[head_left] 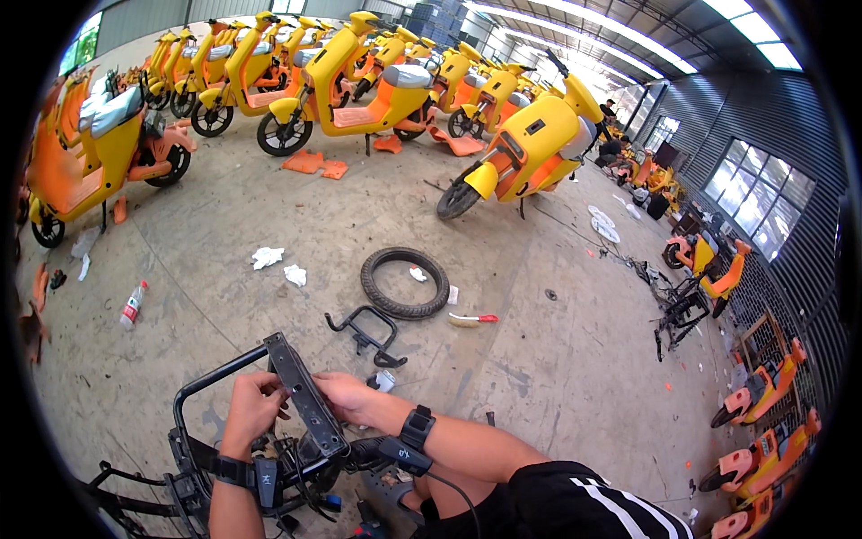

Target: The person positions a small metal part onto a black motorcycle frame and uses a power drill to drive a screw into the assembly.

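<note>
In front of me stands a black tubular scooter frame point(184, 395), with a flat black bracket point(307, 400) pierced by holes across its upper end. My left hand point(251, 411) is at the bracket's left side, its fingers curled together in a pinch; what they hold, if anything, is too small to make out. On the opposite side, my right hand point(348, 397) lies against the bracket's edge. Its closed fingertips are tucked behind the metal and partly hidden. Cables and small parts hang inside the frame below my hands. Both wrists carry black strapped devices.
Beyond the frame lie a loose black tubular bracket point(370, 337), a tyre point(405, 284) and a red-handled tool point(473, 319). A plastic bottle point(134, 304) stands at left. Yellow-orange scooters point(539, 148) line the back; a stripped frame point(680, 310) stands at right. Other people are far off.
</note>
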{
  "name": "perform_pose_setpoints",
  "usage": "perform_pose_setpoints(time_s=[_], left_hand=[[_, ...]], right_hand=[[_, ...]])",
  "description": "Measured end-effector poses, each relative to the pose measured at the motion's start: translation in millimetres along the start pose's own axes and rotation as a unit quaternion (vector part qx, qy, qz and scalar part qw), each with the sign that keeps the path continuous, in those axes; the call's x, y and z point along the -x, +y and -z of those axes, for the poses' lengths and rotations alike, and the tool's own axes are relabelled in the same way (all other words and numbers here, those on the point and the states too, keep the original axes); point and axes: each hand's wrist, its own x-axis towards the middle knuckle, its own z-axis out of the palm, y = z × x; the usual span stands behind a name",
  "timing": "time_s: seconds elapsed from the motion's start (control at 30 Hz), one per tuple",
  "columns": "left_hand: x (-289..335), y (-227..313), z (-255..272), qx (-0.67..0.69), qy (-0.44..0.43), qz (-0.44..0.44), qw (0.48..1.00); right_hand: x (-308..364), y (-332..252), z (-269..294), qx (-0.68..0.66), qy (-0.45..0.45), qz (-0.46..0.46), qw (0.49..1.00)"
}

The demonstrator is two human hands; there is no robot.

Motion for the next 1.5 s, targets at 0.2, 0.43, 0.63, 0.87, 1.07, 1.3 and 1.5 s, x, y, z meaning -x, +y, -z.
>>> perform_pose_setpoints(time_s=[0.2,0.43,0.63,0.87,1.07,1.3,1.5], left_hand=[[-1,-5,2,-0.042,0.003,-0.040,0.998],[0,-1,1,-0.061,0.009,-0.065,0.996],[-4,-14,1,-0.041,0.002,-0.053,0.998],[-3,-5,0,-0.033,-0.005,-0.042,0.999],[-1,1,0,-0.030,-0.010,-0.021,0.999],[-4,-12,1,0.021,0.008,-0.031,0.999],[-7,-13,2,0.068,0.008,0.017,0.998]], right_hand=[[1,-2,3,-0.031,-0.012,-0.002,0.999],[6,-6,3,0.002,-0.006,-0.013,1.000],[13,-14,-2,0.021,-0.021,-0.016,0.999],[13,-14,1,0.021,-0.031,-0.018,0.999],[27,-26,-11,-0.011,-0.038,-0.022,0.999],[7,-13,3,-0.042,-0.092,-0.009,0.995],[6,-14,4,-0.042,-0.094,-0.023,0.994]])
